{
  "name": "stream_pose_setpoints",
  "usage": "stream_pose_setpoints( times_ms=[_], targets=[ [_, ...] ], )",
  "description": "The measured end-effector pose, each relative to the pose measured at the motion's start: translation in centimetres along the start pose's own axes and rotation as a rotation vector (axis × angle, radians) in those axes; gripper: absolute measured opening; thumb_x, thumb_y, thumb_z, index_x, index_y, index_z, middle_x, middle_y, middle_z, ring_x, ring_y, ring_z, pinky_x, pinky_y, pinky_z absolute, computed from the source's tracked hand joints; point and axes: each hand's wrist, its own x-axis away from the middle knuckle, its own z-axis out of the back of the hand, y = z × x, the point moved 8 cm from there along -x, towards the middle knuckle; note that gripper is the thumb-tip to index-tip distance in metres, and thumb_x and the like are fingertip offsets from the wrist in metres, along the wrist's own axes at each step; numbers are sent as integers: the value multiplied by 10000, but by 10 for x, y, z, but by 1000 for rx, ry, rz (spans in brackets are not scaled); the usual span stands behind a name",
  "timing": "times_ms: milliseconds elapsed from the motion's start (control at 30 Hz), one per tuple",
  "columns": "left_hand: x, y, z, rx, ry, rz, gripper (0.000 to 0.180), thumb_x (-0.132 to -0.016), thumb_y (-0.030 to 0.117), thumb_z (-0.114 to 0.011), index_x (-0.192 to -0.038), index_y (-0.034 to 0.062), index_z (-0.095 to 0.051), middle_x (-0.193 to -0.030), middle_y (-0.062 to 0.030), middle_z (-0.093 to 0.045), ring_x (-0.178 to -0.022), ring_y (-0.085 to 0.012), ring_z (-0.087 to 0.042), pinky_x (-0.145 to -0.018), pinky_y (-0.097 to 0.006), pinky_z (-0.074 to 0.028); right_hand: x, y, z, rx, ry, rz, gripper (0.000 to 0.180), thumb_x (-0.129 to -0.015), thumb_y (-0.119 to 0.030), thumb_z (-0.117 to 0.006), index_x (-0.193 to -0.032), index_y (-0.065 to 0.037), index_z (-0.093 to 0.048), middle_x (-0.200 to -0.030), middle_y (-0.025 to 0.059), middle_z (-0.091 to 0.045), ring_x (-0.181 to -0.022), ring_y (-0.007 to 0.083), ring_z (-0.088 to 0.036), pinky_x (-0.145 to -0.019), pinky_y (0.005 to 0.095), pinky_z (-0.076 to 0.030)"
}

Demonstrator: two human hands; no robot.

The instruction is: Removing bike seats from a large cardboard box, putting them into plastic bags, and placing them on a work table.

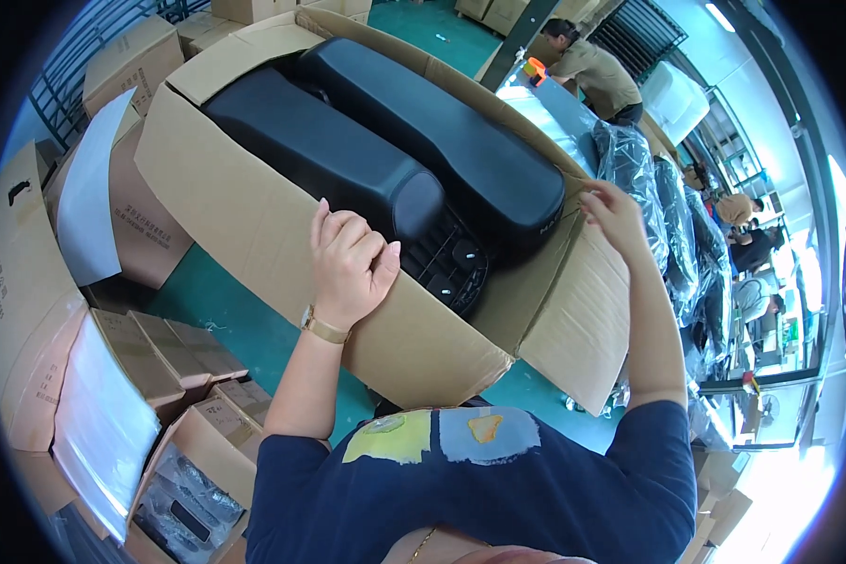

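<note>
A large open cardboard box [423, 352] lies in front of me, its near flap folded outward. Inside are two long black padded seats [320, 141] [442, 117] side by side. The nearer one shows a black ribbed plastic underside with metal bolts at its right end. My left hand [348, 268], with a watch at the wrist, is closed at the near edge of the box; whatever its curled fingers hold is hidden. At the right end, my right hand [614, 218] has its bent fingertips closed on the box's rim, above a hanging end flap [578, 324].
More cartons [207, 423] stand at the left, one holding plastic-wrapped parts [186, 503]. A white sheet [94, 188] leans on a carton. Bagged dark goods [663, 216] line the right side. A co-worker [597, 70] bends over a table at the back.
</note>
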Motion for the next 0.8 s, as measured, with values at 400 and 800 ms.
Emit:
stream_pose_setpoints(
  times_ms=[400, 800],
  targets=[
    [6, -1, 1, 83, 97, 22, 185, -716, 178, -637, -580, 76, -563, -708, -50, -530, -869, -237, -538, -1041, -467, -278, -59, 47, -63, -190, -257, -507, 926, -702, -663, -644, -1240, 73, -484, -1192, 166, -569, -1101, 302, -540, -951, 433, -397],
    [-3, 2, -7, 8, 63, -15, 218, -738, 205, -629, -583, 79, -542, -734, -48, -534, -898, -242, -525, -1031, -499, -275, -39, -84, 8, -1052, -275, -195, 402, -914, -271, -560, -1199, 11, -539, -1061, 80, -643, -851, 132, -650, -746, 258, -546]
  ],
)
